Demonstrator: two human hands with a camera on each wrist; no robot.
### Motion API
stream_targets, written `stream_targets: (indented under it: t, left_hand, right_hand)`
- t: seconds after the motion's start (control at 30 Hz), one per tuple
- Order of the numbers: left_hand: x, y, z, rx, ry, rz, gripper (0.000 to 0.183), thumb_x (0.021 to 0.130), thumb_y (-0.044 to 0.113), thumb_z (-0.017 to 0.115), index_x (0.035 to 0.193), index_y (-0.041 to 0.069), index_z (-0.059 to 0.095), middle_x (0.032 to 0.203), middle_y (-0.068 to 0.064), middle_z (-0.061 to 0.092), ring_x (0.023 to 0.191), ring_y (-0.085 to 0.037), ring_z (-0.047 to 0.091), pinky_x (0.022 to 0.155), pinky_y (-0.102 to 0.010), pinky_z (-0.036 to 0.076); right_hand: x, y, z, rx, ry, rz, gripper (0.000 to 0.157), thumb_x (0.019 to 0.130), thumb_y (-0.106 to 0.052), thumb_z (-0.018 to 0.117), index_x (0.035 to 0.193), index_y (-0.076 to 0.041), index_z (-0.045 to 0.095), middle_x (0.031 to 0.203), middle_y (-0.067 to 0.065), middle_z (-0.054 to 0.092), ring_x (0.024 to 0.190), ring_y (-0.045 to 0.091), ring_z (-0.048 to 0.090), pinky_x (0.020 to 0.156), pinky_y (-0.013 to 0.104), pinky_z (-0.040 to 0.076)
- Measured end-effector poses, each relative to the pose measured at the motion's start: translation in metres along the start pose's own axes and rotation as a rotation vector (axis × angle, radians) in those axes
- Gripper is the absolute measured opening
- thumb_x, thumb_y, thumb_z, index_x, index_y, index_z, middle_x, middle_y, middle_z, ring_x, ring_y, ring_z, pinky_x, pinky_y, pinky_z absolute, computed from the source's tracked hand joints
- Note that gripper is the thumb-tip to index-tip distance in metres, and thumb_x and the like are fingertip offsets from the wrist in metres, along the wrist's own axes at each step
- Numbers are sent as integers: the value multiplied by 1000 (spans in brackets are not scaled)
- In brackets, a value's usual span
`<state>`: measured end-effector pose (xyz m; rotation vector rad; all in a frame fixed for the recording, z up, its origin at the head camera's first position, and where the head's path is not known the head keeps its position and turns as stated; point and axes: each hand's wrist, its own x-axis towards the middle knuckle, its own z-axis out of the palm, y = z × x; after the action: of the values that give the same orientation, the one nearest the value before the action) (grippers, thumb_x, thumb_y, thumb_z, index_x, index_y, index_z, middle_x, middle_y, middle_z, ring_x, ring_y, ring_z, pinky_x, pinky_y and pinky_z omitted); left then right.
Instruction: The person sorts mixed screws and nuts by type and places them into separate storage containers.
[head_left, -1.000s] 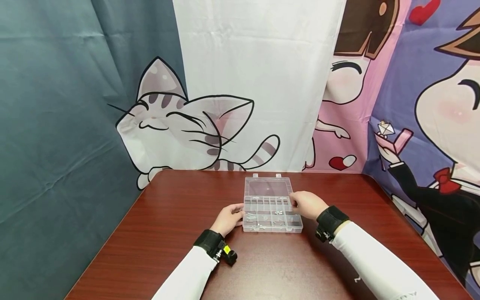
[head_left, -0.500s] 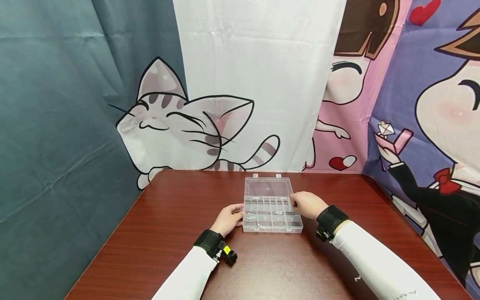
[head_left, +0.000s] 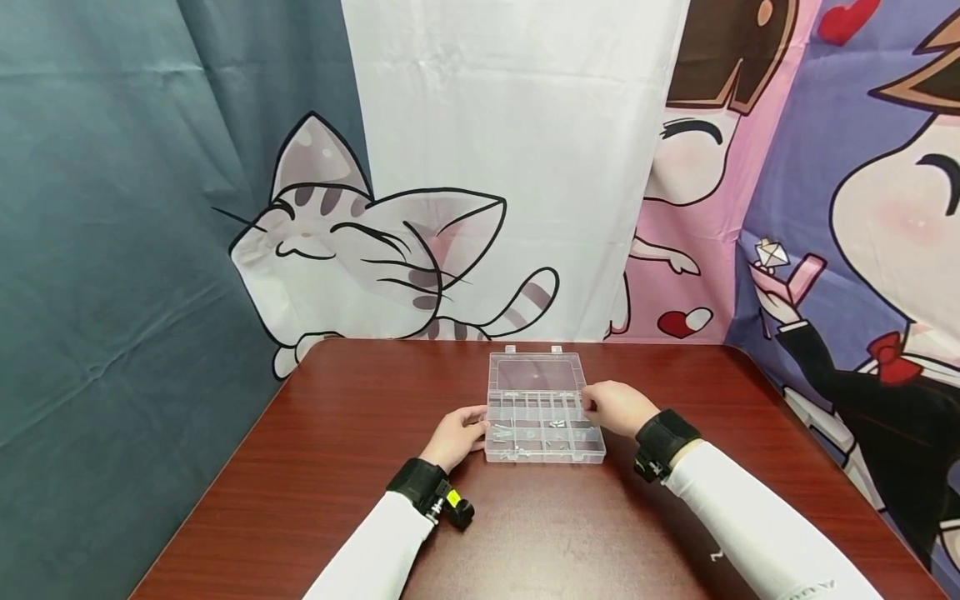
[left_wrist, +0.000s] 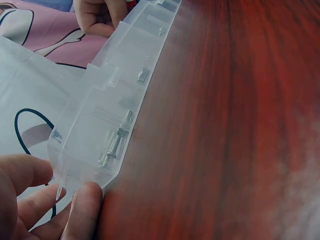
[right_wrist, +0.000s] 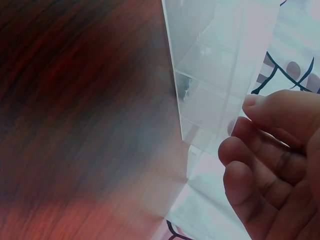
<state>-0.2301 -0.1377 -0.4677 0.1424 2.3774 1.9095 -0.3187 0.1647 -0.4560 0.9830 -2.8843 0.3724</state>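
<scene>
A clear plastic compartment box point(head_left: 543, 457) stands on the table, its lid point(head_left: 536, 372) folded back behind it. Small metal parts lie in the front compartments, among them a bolt point(left_wrist: 115, 146) and what looks like a nut point(left_wrist: 143, 75) in the left wrist view. My left hand point(head_left: 454, 439) holds the box's left side, thumb high and the other fingers lower at the corner. At the right side my right hand point(head_left: 617, 408) is curled, its thumb on the rim and fingertips against the wall. The right wrist view shows that hand point(right_wrist: 280, 160) beside the translucent wall point(right_wrist: 210, 100).
The reddish-brown wooden table point(head_left: 337, 500) reaches back to a printed cloth point(head_left: 517, 125) with a cartoon cat. Wrist cameras on black bands point(head_left: 664, 442) are worn on both wrists. The lid's two latches point(head_left: 557, 349) point toward the back edge.
The head view has shifted very slightly. Both hands and the box otherwise stay in the same place.
</scene>
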Motion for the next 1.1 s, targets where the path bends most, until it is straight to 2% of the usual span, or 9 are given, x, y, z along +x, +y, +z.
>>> stream_targets:
  t: [0.1,0.27,0.37,0.53,0.67,0.77,0.83,0.93,1.1]
  left_hand:
    - [4,-4,0,-16,-5,-18,42,100,2,52,139,-14,47,135,-35,51,118,-43,57,83,-37,59]
    - [21,-30,-1,-16,3,-10,42,100,3,53,139,-12,47,134,-32,53,116,-40,60,81,-37,60]
    - [27,-39,0,-7,13,-2,42,101,6,55,139,-10,49,134,-30,54,115,-36,61,81,-36,60]
    - [28,-41,2,-2,22,-20,41,101,9,56,139,-6,52,136,-26,55,116,-33,61,82,-35,59]
    - [26,-40,1,-21,8,-49,43,101,11,55,140,-5,51,136,-25,55,115,-31,62,83,-36,59]
    - [25,-40,-3,-45,-9,-72,46,102,12,54,143,-6,46,137,-26,54,119,-33,59,85,-37,59]
    - [23,-38,-6,-34,-18,-78,48,102,13,54,145,-5,44,140,-26,52,122,-34,57,87,-38,58]
    - [18,-34,-11,78,-3,-38,50,101,15,56,146,-4,43,140,-25,51,121,-34,58,87,-40,58]
    - [-1,-22,-22,490,86,84,53,98,25,63,146,6,48,141,-15,53,120,-29,58,96,-47,52]
  right_hand:
    - [-1,1,1,9,8,-1,26,84,-9,77,71,-20,57,64,-9,48,60,10,45,55,24,40]
    - [-4,0,1,13,46,-5,24,84,-10,78,74,-20,58,67,-9,49,62,10,46,57,25,42]
    - [-10,-3,3,41,72,-5,23,84,-11,77,75,-19,58,68,-8,50,63,10,46,58,26,42]
    - [-27,-9,6,71,109,33,21,86,-15,76,75,-20,59,67,-9,49,62,9,46,56,25,41]
    - [-43,-16,7,88,126,109,15,87,-18,75,78,-21,62,69,-9,51,64,9,47,57,25,43]
    - [-55,-21,7,103,152,131,8,88,-21,74,85,-18,66,73,-8,55,67,9,50,61,27,47]
    - [-61,-23,6,107,167,133,10,88,-23,74,92,-16,69,80,-7,59,72,10,54,67,31,52]
    - [-68,-24,5,119,181,139,25,89,-30,74,106,-12,70,95,-2,67,86,14,61,80,39,56]
    - [-76,-22,2,90,206,140,49,89,-43,72,124,-8,67,119,8,67,111,27,62,97,51,50]
